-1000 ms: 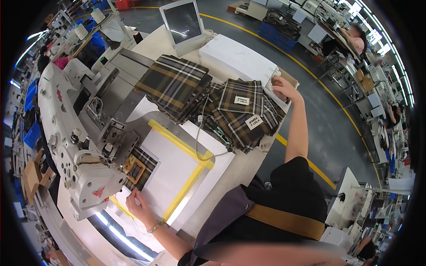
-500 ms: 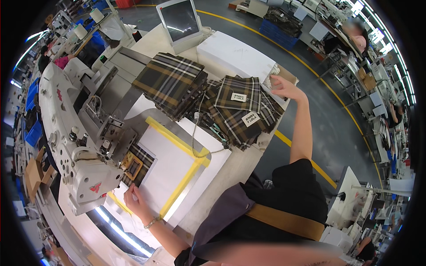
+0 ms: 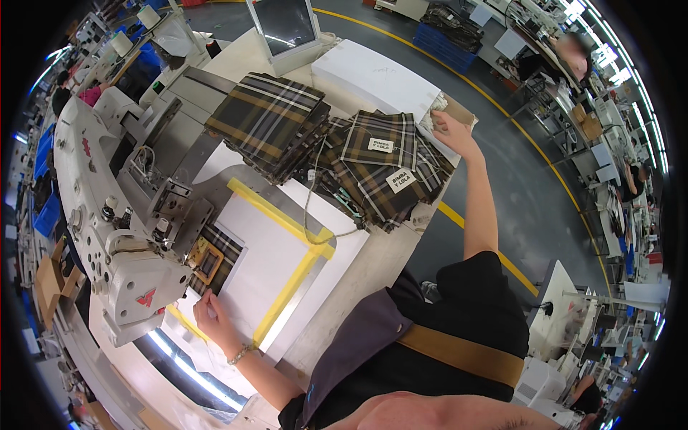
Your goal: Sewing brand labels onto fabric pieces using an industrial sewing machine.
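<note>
Beside the sewing machine head point(image 3: 143, 279), my left hand point(image 3: 213, 322) rests on the white work surface, fingers curled in at the lower edge of a plaid fabric piece point(image 3: 228, 247). Whatever those fingers hold is hidden. A tan frame-shaped clamp point(image 3: 206, 261) lies on that fabric under the machine. My right arm stretches to the far right of the table, where my right hand point(image 3: 454, 135) has its fingertips drawn together at small white pieces point(image 3: 433, 109) in an open cardboard box point(image 3: 460, 111). What they pinch is too small to make out.
Yellow tape point(image 3: 283, 215) borders the white surface. Behind it stand a stack of folded plaid fabric point(image 3: 265, 118) and plaid pieces with white labels point(image 3: 401, 204), a cord looping nearby. A long white box point(image 3: 376, 79) and a screen point(image 3: 285, 29) stand at the back.
My right hand has drawn its spread fingers together at the white pieces. My left hand has curled its fingers more and stays by the fabric. The whole view has shifted slightly.
</note>
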Action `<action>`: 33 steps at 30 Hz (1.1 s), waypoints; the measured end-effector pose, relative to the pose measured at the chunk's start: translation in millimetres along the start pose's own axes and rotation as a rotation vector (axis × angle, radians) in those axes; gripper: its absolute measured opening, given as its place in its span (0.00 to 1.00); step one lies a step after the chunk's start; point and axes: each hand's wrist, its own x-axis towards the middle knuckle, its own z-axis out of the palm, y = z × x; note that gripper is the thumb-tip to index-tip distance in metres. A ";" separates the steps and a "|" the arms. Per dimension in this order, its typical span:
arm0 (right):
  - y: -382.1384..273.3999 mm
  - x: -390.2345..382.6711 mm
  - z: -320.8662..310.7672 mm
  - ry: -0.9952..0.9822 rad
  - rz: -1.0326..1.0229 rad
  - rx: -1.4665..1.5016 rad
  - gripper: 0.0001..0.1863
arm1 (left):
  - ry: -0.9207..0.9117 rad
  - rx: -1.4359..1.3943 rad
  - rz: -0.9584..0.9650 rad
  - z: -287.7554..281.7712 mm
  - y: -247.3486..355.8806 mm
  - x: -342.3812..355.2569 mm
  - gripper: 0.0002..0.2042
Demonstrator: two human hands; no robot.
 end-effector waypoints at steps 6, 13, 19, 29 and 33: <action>5.3 31.0 26.9 0.016 -0.105 0.151 0.22 | -0.005 -0.074 -0.046 0.5 4.6 -0.3 0.08; -3.5 42.8 40.9 0.110 -0.134 0.133 0.16 | -0.070 -0.062 -0.062 0.0 6.2 5.1 0.07; -10.9 42.7 48.3 0.236 -0.258 0.079 0.18 | -0.064 -0.056 0.005 -6.8 7.6 2.7 0.05; -37.5 -25.4 -66.8 0.324 -0.223 -0.519 0.18 | 0.013 -0.043 0.047 -11.5 7.4 2.1 0.04; -123.8 -63.7 -81.1 0.503 -0.363 -0.181 0.20 | 0.016 -0.031 0.099 -13.0 11.7 3.7 0.04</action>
